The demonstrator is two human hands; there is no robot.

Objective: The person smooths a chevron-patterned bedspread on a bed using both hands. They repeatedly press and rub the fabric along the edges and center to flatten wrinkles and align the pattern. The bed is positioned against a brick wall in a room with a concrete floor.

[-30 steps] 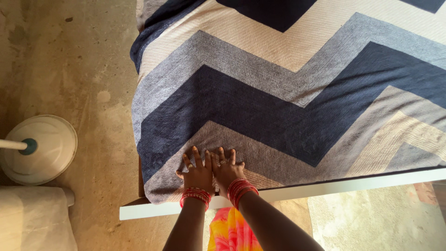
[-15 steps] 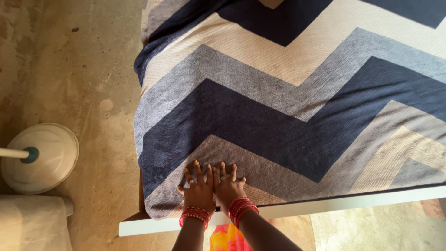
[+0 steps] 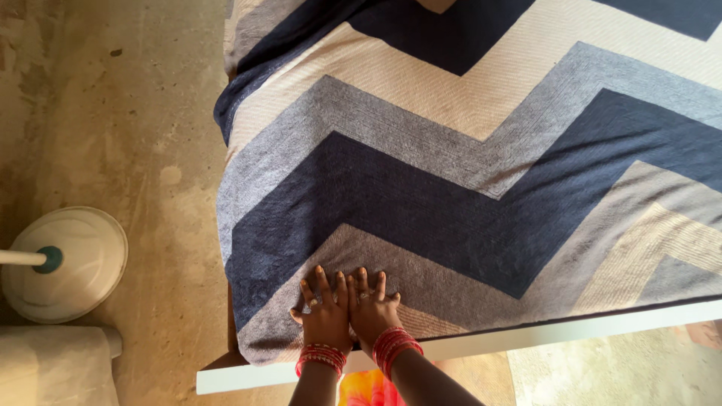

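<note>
A blanket (image 3: 466, 150) with wide zigzag bands of navy, grey and cream lies spread over a bed. My left hand (image 3: 325, 314) and my right hand (image 3: 372, 307) rest flat on it side by side, fingers spread, palms down on a grey band near the bed's near-left corner. The two hands touch each other along the thumbs. Both wrists carry red bangles. Neither hand holds anything.
A white bed frame edge (image 3: 526, 338) runs below the blanket. On the bare concrete floor (image 3: 135, 135) to the left stands a round white base with a pole (image 3: 64, 263). A pale bundle (image 3: 53, 368) sits at the bottom left. Bright orange-pink cloth (image 3: 365, 389) shows below my arms.
The view has shifted slightly, so the hands sit lower in the frame. They stay pressed flat together on the same grey band of the blanket.
</note>
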